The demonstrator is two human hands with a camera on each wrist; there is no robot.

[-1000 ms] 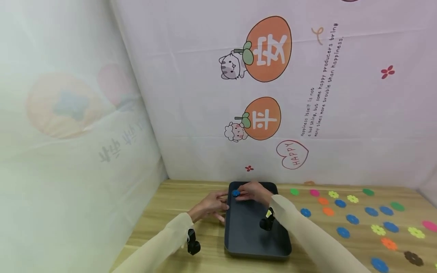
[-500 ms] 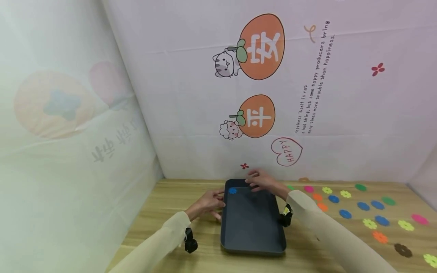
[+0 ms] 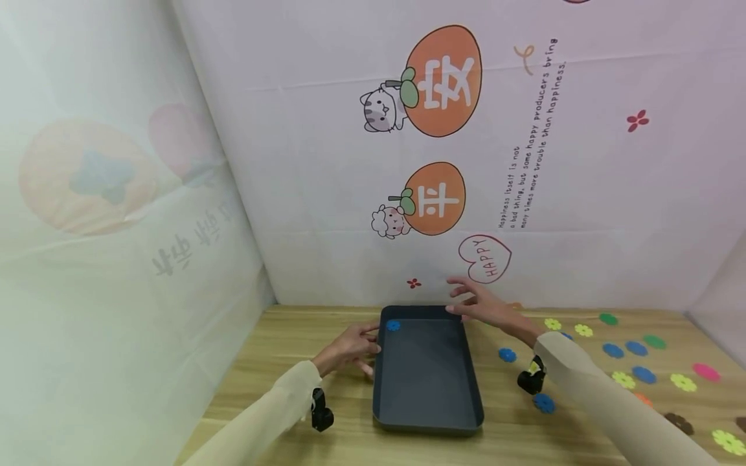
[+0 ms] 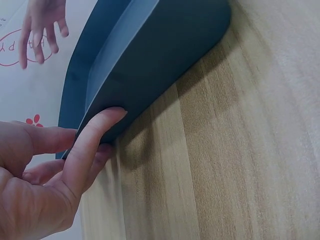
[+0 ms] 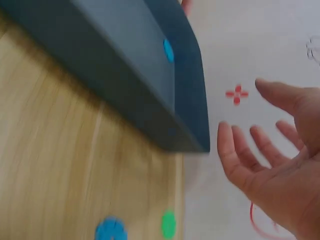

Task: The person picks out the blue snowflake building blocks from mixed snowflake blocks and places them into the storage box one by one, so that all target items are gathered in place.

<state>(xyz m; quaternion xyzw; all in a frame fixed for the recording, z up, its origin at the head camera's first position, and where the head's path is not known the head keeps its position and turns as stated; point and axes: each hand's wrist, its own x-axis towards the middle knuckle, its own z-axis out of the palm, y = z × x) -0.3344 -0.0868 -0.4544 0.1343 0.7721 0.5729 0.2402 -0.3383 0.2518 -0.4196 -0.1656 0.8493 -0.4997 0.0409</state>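
A dark grey rectangular tray (image 3: 428, 375) lies on the wooden table. One blue flower-shaped disc (image 3: 393, 325) sits inside it, in the far left corner. My left hand (image 3: 350, 349) is at the tray's left side; in the left wrist view its fingers (image 4: 92, 137) touch the outer wall and reach the rim near the corner. Past the far right corner, my right hand (image 3: 486, 307) is raised with spread fingers and holds nothing. The right wrist view shows that hand (image 5: 275, 155) beside the tray's corner, apart from it.
Flower-shaped and round discs in several colours lie to the tray's right, among them a blue one (image 3: 507, 355) and another blue one (image 3: 544, 403) near the right sleeve. A printed white cloth (image 3: 326, 259) hangs behind the table (image 3: 280, 388), with another sheet at the left.
My right hand has let go of the blue flower-shaped disc, which stays in the tray's far left corner. That hand has moved right, past the far rim. My left hand keeps its place.
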